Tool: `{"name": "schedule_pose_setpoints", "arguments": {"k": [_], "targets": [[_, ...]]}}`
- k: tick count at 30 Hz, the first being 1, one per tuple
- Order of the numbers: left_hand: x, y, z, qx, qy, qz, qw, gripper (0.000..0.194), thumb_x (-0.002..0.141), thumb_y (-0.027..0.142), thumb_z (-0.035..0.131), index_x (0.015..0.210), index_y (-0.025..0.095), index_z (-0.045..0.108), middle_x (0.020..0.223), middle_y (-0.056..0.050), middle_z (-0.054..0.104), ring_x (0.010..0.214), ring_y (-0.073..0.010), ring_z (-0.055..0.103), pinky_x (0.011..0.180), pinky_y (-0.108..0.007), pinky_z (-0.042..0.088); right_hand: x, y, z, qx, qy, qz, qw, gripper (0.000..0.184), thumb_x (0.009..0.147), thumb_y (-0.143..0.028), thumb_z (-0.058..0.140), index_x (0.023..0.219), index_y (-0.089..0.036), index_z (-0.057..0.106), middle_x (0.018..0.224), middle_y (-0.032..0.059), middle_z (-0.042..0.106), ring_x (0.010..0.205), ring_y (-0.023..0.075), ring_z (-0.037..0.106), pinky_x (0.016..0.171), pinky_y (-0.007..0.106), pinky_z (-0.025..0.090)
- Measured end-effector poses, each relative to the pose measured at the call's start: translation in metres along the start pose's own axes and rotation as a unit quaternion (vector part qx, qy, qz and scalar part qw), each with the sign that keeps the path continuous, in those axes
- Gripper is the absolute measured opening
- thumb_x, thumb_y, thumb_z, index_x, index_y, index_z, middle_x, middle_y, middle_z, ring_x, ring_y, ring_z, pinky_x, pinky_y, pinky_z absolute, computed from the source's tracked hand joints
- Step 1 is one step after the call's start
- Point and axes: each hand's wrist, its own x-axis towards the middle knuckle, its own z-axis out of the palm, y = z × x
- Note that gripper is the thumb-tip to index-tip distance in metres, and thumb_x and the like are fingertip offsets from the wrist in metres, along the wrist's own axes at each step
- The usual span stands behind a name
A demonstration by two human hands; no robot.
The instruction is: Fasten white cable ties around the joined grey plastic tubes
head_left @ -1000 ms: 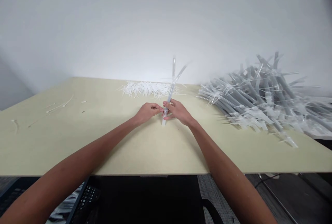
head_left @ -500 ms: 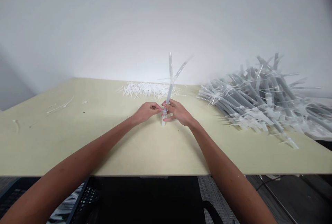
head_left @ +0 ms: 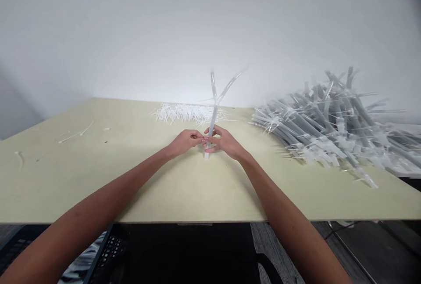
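Two clear plastic tubes [head_left: 213, 113] stand upright on the pale yellow table [head_left: 131, 178], lower ends on the tabletop and tops splaying apart. My right hand [head_left: 223, 142] is wrapped round their lower part. My left hand [head_left: 184, 141] meets it from the left, fingers pinched at the same spot on the tubes; a thin white cable tie seems to be there, too small to make out clearly.
A heap of loose white cable ties [head_left: 186, 113] lies at the back of the table. A big pile of tied grey tube bundles [head_left: 332, 121] fills the right side. A few stray ties [head_left: 76, 134] lie at the left. Below the front edge sits a black crate [head_left: 108, 253].
The tubes' tops have swayed a little to the left and bent further apart. Both hands stay at the same spot, fingers shifting slightly.
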Motion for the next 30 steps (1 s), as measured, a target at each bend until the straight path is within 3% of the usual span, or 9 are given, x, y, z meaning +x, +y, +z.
{"name": "schedule_pose_setpoints", "arguments": {"k": [6,14,19,30], "targets": [[0.0027,-0.0073,-0.0034,-0.051,-0.029,-0.027,0.998,0.037,0.072,0.050,0.061,0.083,0.015,0.064,0.073,-0.003,0.058,0.066,-0.0125,0.050,0.070,-0.031,0.042,-0.0005,0.0003,-0.0008,0.003,-0.011,-0.002,1.000,0.030,0.072,-0.031,0.068,0.095,-0.022,0.052,0.092,-0.0001,0.050,0.078,0.0144,0.064,0.075,0.038,0.059],[0.0015,-0.0059,-0.0062,-0.146,-0.071,-0.028,0.986,0.033,0.075,0.046,0.060,0.078,0.014,0.065,0.075,-0.005,0.056,0.071,-0.0132,0.052,0.076,-0.033,0.044,0.0003,-0.0012,-0.0006,-0.003,0.002,-0.003,1.000,0.029,0.071,-0.028,0.069,0.093,-0.020,0.051,0.090,-0.0001,0.050,0.076,0.0149,0.064,0.073,0.039,0.059],[0.0014,-0.0086,-0.0088,-0.191,-0.100,-0.035,0.976,0.034,0.073,0.043,0.065,0.090,0.014,0.068,0.086,-0.008,0.061,0.075,-0.0135,0.054,0.080,-0.035,0.044,0.0015,0.0005,-0.0024,-0.007,0.008,-0.004,1.000,0.027,0.072,-0.028,0.069,0.092,-0.020,0.051,0.086,-0.0012,0.049,0.074,0.0144,0.064,0.073,0.039,0.060],[0.0026,-0.0104,-0.0088,-0.200,-0.115,-0.042,0.972,0.033,0.074,0.039,0.067,0.093,0.012,0.067,0.087,-0.008,0.059,0.077,-0.0130,0.051,0.080,-0.033,0.043,0.0032,0.0021,-0.0019,-0.006,0.022,-0.006,1.000,0.027,0.072,-0.028,0.069,0.090,-0.020,0.051,0.086,-0.0008,0.048,0.072,0.0146,0.064,0.071,0.040,0.060]]}}
